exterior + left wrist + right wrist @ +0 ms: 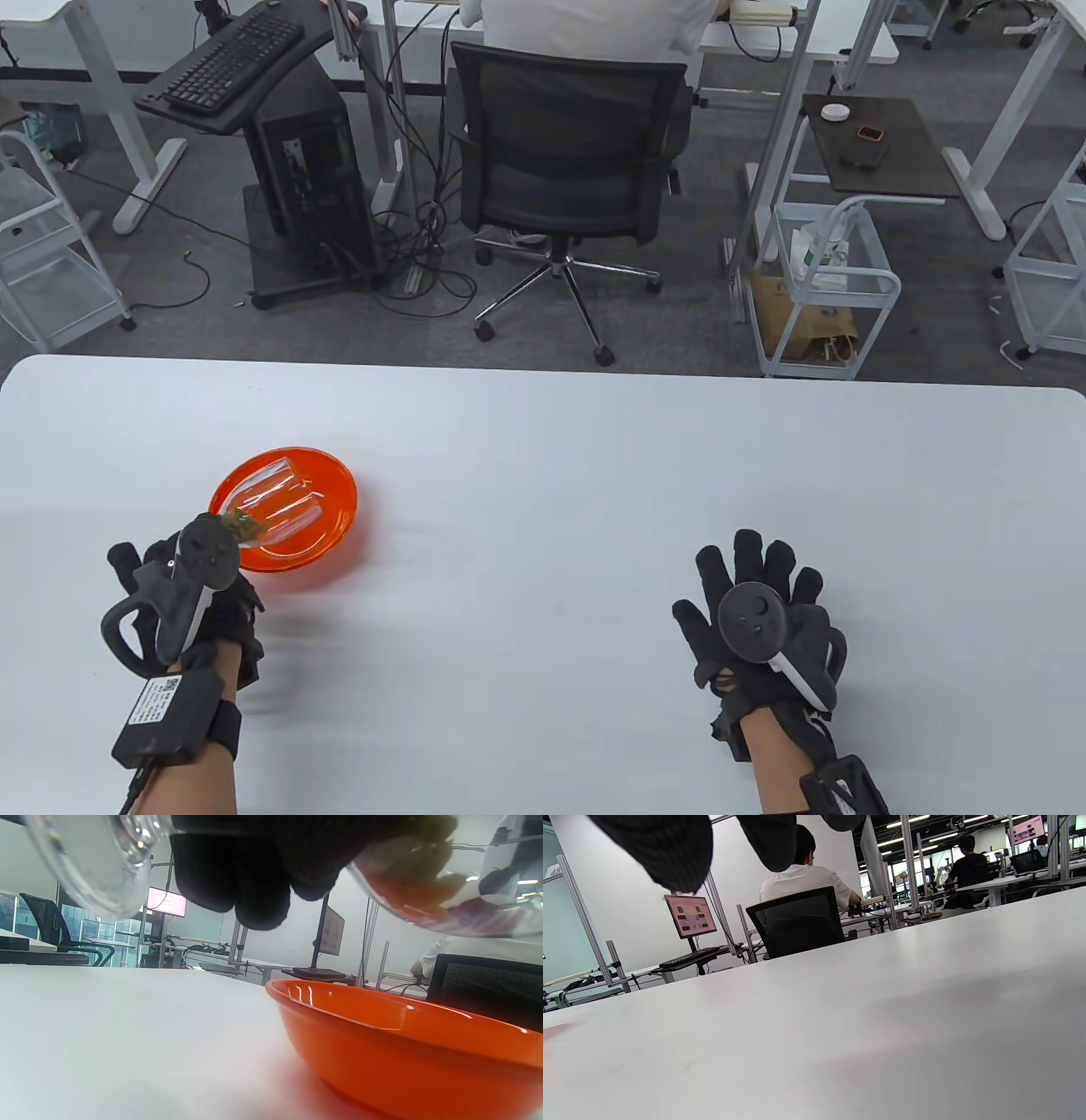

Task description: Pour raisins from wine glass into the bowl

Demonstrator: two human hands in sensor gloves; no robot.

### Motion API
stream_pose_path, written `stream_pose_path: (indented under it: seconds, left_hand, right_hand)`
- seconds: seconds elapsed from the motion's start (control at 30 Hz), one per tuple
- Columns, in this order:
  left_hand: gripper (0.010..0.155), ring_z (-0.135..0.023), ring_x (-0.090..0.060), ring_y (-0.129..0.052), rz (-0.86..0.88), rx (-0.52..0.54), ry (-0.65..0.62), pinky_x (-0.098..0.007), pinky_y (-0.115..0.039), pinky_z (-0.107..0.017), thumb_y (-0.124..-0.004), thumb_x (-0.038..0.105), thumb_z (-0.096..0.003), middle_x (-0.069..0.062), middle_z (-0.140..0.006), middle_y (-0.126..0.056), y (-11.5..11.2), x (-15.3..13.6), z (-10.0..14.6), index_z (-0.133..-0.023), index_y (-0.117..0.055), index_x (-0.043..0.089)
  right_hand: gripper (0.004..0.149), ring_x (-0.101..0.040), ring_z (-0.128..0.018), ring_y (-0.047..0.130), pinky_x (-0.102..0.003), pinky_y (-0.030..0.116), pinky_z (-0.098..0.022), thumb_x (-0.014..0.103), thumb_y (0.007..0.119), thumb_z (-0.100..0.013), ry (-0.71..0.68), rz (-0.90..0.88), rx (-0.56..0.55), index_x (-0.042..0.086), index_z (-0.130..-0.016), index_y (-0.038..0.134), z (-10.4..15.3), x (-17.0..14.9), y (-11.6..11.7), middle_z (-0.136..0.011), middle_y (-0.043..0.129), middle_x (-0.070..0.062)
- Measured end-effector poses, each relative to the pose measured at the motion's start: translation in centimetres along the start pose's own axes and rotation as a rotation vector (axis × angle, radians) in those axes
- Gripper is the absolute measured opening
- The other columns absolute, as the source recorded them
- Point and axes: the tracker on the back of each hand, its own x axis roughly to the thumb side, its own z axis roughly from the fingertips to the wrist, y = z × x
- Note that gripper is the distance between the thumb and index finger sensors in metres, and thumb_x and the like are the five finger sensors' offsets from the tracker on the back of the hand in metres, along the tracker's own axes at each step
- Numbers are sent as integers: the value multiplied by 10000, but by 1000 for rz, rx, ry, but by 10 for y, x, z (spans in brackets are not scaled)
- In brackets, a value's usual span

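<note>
An orange bowl (327, 518) sits on the white table at the left; it also shows in the left wrist view (407, 1052). My left hand (182, 586) grips a clear wine glass (276, 501) and holds it tilted over the bowl, mouth pointing away from me. Yellowish raisins (242, 526) lie in the glass near my hand. In the left wrist view the glass cup (458, 887) with raisins (424, 887) hangs above the bowl, and the glass foot (89, 870) is at the upper left. My right hand (759, 594) rests open, fingers spread, at the right, holding nothing.
The white table (543, 475) stretches wide between the hands. Beyond its far edge are an office chair (568, 170) with a seated person, a computer cart (280, 161) and a white trolley (827, 289).
</note>
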Motion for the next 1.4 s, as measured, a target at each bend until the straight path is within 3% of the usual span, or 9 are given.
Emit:
stream_pose_path:
  seconds: [1.4]
  left_hand:
    - [530,-929,-323,-803,-233,23,-12,-456,-222,-774,-809,237,-443,-50,-938,-927,3,26,1,-969,-771,288]
  right_hand:
    - [700,-601,-1010,104,-713,15,-660,501,767,-527,28,0,23,181,-1095,511,2,-1,2,-1189,192,-247]
